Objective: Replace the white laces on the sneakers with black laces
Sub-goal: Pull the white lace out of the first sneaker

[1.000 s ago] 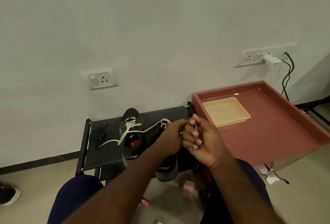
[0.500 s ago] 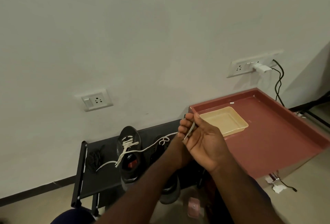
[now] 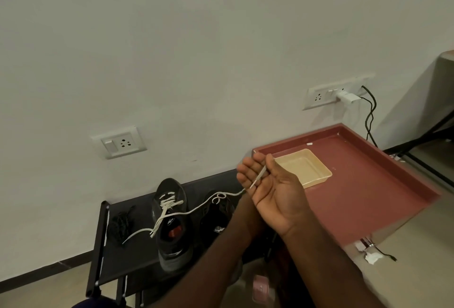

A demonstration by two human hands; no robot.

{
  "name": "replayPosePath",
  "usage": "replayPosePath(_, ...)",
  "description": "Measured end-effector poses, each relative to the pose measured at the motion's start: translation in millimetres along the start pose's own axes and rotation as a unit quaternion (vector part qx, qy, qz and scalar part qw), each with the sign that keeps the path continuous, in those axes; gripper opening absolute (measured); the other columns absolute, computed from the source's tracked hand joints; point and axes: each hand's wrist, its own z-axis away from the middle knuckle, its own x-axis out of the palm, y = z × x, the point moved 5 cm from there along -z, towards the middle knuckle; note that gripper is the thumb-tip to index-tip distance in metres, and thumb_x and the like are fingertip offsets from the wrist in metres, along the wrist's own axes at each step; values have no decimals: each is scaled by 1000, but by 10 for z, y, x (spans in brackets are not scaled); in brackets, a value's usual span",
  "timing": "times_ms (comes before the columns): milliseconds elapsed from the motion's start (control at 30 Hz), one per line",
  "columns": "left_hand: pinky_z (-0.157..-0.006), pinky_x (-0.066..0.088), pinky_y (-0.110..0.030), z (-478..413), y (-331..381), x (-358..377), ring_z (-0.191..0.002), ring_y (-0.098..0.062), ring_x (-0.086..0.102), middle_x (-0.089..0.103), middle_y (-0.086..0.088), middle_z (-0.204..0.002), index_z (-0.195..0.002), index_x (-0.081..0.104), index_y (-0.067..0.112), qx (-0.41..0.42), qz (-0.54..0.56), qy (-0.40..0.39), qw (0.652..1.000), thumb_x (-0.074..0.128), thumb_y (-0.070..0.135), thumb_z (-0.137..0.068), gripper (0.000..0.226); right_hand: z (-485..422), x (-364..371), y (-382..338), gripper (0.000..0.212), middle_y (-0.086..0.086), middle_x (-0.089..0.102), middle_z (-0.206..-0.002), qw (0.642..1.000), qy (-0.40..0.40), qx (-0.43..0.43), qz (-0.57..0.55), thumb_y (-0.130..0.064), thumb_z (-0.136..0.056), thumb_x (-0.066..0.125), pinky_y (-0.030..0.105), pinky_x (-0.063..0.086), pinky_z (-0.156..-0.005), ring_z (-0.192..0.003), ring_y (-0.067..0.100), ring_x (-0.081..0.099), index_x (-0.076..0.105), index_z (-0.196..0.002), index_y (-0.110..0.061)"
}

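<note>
Two black sneakers stand on a low black rack (image 3: pixel 137 256). The left sneaker (image 3: pixel 172 231) still has a white lace (image 3: pixel 196 209) through its lower eyelets. One lace end trails left and the other runs up to my hands. My right hand (image 3: pixel 272 192) is palm up over the rack's right end and pinches the lace tip in its curled fingers. My left hand (image 3: pixel 245 207) is hidden behind the right hand; only its wrist shows. My left forearm partly covers the right sneaker (image 3: pixel 216 219), which shows no lace. A bundle of black laces (image 3: pixel 120 224) lies left of the shoes.
A red tray-top table (image 3: pixel 368 185) stands to the right and holds a shallow beige tray (image 3: pixel 304 167). Wall sockets (image 3: pixel 118 142) sit behind, one with a plugged charger (image 3: pixel 346 96) and black cables. A pink object (image 3: pixel 260 288) lies on the floor below.
My right hand has risen and turned palm up, drawing the white lace up and to the right. The camera has tilted upward, and my left hand has slipped behind the right.
</note>
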Motion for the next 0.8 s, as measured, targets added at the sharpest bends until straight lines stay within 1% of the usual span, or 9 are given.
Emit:
replayPosePath(67,-85,54,-27,39,16,-30,-92,-15,67,71,-4,-111,-110,70,9,18,-61,-16,998,64,16,-93,19,-115,-149,-130,34,18,74,-94,990,47,-71,111,-22,-109,37,34,61,-78,-90,29,74,62,-105,1)
replayPosePath(133,-78,52,-31,39,-105,-128,-81,-12,65,72,0,-90,-94,73,18,40,-105,12,994,63,26,-94,13,-193,-345,-188,34,13,75,-96,944,101,-101,299,-22,-109,38,32,58,-83,-93,25,74,66,-105,-2)
replayPosePath(200,-83,48,-27,21,-180,-296,-90,-13,64,72,2,-98,-102,74,20,50,-168,63,982,59,20,-94,17,-241,-569,-85,32,2,75,-93,861,113,-75,490,-23,-108,40,27,55,-82,-91,15,72,69,-101,-13)
replayPosePath(300,-91,44,-30,-65,-258,-552,-97,-16,64,74,1,-100,-104,76,18,92,-217,126,964,56,15,-95,22,-209,-866,254,23,-11,66,-90,683,44,16,729,-25,-107,42,11,49,-68,-80,3,64,64,-100,-23)
replayPosePath(333,-88,47,-33,-84,-252,-598,-93,-18,66,74,1,-95,-100,77,17,106,-231,123,959,56,15,-93,22,-169,-914,347,23,-8,66,-87,681,31,36,730,-24,-107,43,14,52,-67,-76,5,64,64,-99,-20)
replayPosePath(400,-77,55,-38,-115,-372,-605,-80,-21,70,73,0,-81,-91,79,16,138,-251,124,950,54,19,-85,25,-79,-947,507,29,5,69,-83,757,16,73,649,-22,-107,42,26,56,-69,-69,11,64,66,-97,-9)
replayPosePath(600,-74,52,-25,-207,-786,-541,-74,-16,69,74,1,-79,-94,79,15,176,-226,147,947,44,24,-86,37,25,-811,790,39,1,42,-59,864,19,264,429,-24,-104,33,25,30,-49,-49,11,33,62,-83,-9)
replayPosePath(733,-63,46,-32,-144,-915,-354,-60,-15,58,63,-1,-66,-78,69,15,34,70,103,992,48,22,-93,27,26,-631,870,36,2,40,-59,913,-32,329,240,-32,-102,39,26,30,-48,-48,13,33,58,-78,-12)
replayPosePath(800,-63,43,-34,-84,-950,-240,-56,-14,52,56,2,-61,-69,61,18,29,61,64,996,46,25,-94,31,-125,-548,830,29,6,53,-64,957,15,269,103,-28,-99,45,27,43,-50,-50,16,49,59,-80,-11)
